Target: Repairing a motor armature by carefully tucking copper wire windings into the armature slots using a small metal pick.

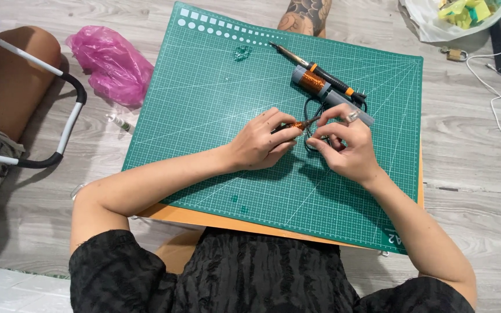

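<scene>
Left hand: fingers pinched on small copper-wound piece; right hand: curled closed, steadying its far end; best kept low over green cutting mat, wire taut

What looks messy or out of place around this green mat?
A crumpled pink plastic bag lies on the floor left of the cutting mat, and a small white tube lies loose beside the mat's edge. On the mat itself, nothing looks spilled or broken.
</scene>
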